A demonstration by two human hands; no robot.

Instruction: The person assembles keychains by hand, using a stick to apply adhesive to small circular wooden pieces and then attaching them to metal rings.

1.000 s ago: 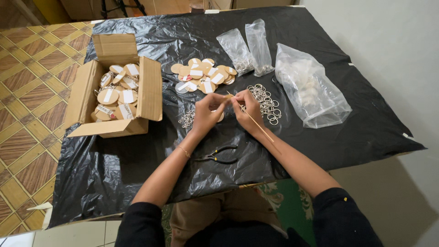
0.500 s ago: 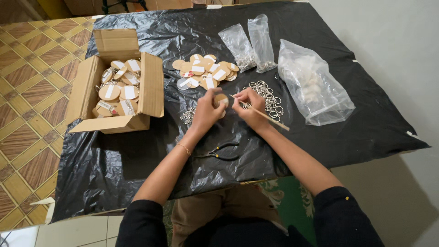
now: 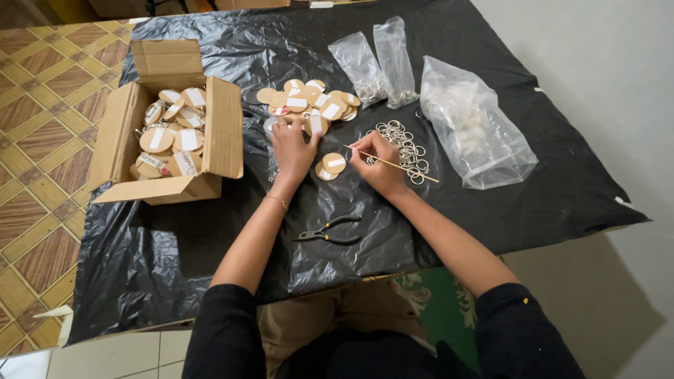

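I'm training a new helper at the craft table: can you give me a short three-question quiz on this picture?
1. True or false: the pliers are in the right hand.
2. What does the right hand hold? A) a thin wooden stick B) a metal ring C) a plastic bag
3. Where do the wooden discs with rings already fitted lie?

Key:
1. False: they lie on the black plastic sheet, between the forearms.
2. A.
3. In the open cardboard box, left of the left hand, which reaches into the loose disc pile.
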